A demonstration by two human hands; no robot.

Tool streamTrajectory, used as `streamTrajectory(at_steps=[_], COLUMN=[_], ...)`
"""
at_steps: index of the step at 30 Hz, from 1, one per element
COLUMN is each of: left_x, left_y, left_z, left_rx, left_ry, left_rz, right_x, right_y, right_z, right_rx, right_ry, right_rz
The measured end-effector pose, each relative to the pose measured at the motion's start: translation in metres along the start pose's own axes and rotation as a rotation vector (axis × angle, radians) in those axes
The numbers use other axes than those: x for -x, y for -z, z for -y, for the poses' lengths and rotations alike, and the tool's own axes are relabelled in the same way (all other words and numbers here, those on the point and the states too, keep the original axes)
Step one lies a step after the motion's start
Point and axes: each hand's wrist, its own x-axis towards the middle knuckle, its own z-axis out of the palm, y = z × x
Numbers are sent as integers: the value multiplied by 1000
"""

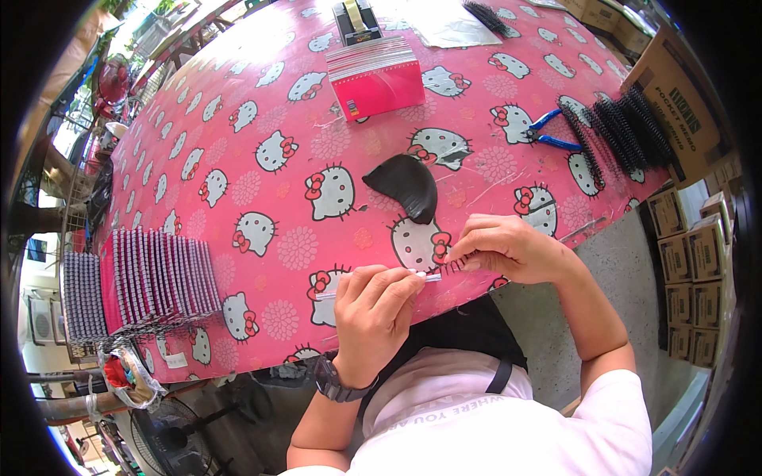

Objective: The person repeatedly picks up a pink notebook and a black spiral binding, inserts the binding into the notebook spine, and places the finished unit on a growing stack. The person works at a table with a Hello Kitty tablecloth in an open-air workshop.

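My left hand point(375, 305) is closed around a thin notebook point(432, 278), seen nearly edge-on at the table's near edge. My right hand point(504, 247) pinches a dark spiral binding coil point(454, 266) at the notebook's right end. How far the coil is threaded through the holes is too small to tell. Just beyond my hands lies a curved, shiny black piece point(405, 187). Farther off stands a stack of pink-covered notebooks point(381, 91), their page edges facing up.
Blue-handled pliers point(558, 143) lie at the right beside bundles of black spiral coils point(627, 131) and a cardboard box point(681, 107). Spiral-bound notebooks point(163, 278) are piled at the left edge. A tape dispenser point(357, 22) stands at the back. More cartons point(692, 278) are stacked beyond the table.
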Motion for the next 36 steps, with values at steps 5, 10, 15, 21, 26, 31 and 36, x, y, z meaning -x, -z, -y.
streamTrajectory(at_steps=[5,10,15,21,26,31,36], left_x=[-2,-2,0,1,-3,0,-2], left_y=[-1,-1,-4,0,7,7,10], left_z=[-2,-6,-10,-13,-13,-10,-3], left_rx=[12,-4,-77,-95,-19,-46,-109], left_ry=[24,69,12,-7,13,-9,-7], left_rz=[-6,10,98,185,194,262,260], right_x=[-2,-2,-1,-44,-94,-104,-99], right_y=[1,-5,-10,8,6,16,-25], right_z=[3,11,18,-29,-49,-34,-61], right_rx=[58,-15,-111,344,609,530,549], right_ry=[33,-92,-255,70,-51,-157,53], right_rz=[96,10,126,-68,252,303,6])
